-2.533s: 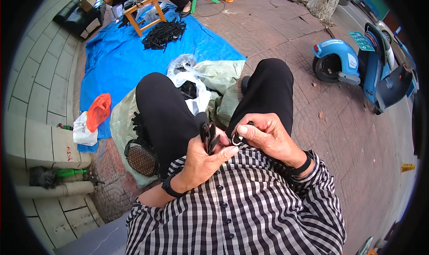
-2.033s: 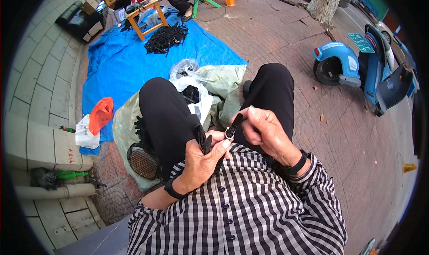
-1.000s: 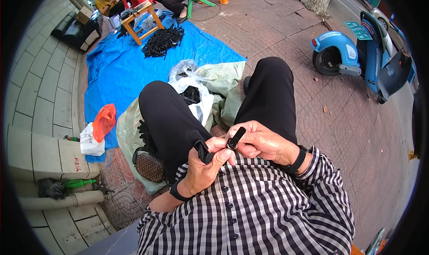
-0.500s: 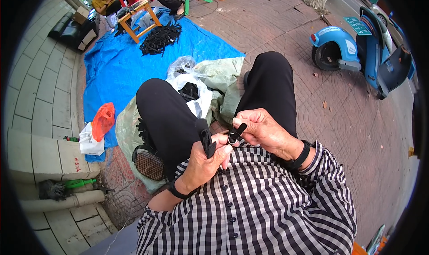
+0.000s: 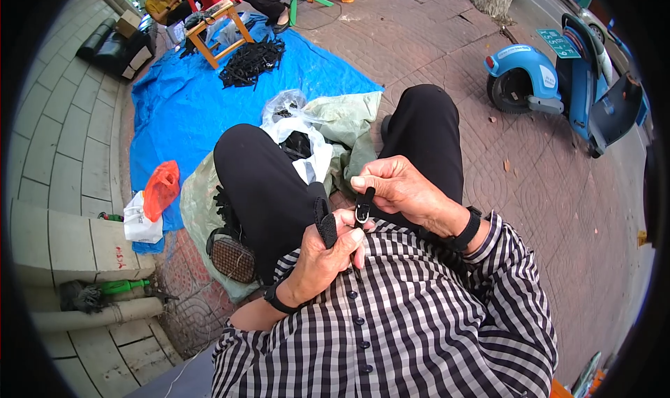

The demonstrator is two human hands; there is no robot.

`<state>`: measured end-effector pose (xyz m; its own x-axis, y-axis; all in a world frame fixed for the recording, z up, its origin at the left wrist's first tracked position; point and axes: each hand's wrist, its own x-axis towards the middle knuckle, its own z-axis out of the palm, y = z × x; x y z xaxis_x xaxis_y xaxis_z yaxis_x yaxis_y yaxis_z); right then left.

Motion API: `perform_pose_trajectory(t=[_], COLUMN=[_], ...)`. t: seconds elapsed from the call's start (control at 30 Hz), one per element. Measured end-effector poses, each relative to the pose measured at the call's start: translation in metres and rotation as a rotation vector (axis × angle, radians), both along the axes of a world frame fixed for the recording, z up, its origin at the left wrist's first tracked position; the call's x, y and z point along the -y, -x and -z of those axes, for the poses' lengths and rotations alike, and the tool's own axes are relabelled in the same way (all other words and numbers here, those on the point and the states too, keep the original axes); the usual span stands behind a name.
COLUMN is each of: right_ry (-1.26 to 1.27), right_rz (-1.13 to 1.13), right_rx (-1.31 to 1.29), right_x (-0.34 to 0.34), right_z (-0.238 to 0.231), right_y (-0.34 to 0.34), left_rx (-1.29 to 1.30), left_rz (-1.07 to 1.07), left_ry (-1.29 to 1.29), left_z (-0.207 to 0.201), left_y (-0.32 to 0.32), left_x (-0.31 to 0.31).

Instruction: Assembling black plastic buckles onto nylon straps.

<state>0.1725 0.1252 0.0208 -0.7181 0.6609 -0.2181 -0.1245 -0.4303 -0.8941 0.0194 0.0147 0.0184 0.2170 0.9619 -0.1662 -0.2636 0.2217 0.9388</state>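
A narrow black strap with a small silver-coloured metal buckle (image 5: 361, 217) is between my hands, above my lap. My left hand (image 5: 317, 262) is closed on it, thumb pressed against the fingers just below the buckle. A wider fuzzy black band (image 5: 325, 225) stands up out of the same hand in a loop; whether it is one piece with the strap is hidden in the grip. My right hand (image 5: 408, 194) pinches the black strap end (image 5: 365, 197) just above the buckle.
White plastic bags (image 5: 307, 147) of black pieces lie beyond my knees, near a blue tarp (image 5: 188, 112). On it are a heap of black straps (image 5: 255, 59) and a wooden stool (image 5: 220, 32). Two other people sit at the far end. A blue scooter (image 5: 558, 77) stands right.
My right hand has risen slightly and turned the strap end more upright. The buckle now shows more plainly between my hands. My left hand stays nearly in place.
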Motion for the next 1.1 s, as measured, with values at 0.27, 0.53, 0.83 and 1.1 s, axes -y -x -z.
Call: perform_pose_trajectory(t=[0.27, 0.53, 0.83, 1.1], right_ry=[0.433, 0.488, -0.025, -0.042], right_rz=[0.143, 0.059, 0.201, 0.227], right_rx=[-0.207, -0.29, -0.169, -0.217], right_x=[0.004, 0.01, 0.028, 0.033], right_z=[0.014, 0.024, 0.003, -0.002], right_y=[-0.005, -0.017, -0.012, -0.001], left_rx=[0.014, 0.026, -0.237, -0.336], left_rz=[-0.25, -0.19, -0.18, -0.278], left_ry=[-0.075, -0.011, -0.112, -0.284], left_z=[-0.006, 0.0, -0.009, 0.01], left_y=[0.011, 0.01, 0.003, -0.005], left_x=[-0.014, -0.014, -0.011, -0.013])
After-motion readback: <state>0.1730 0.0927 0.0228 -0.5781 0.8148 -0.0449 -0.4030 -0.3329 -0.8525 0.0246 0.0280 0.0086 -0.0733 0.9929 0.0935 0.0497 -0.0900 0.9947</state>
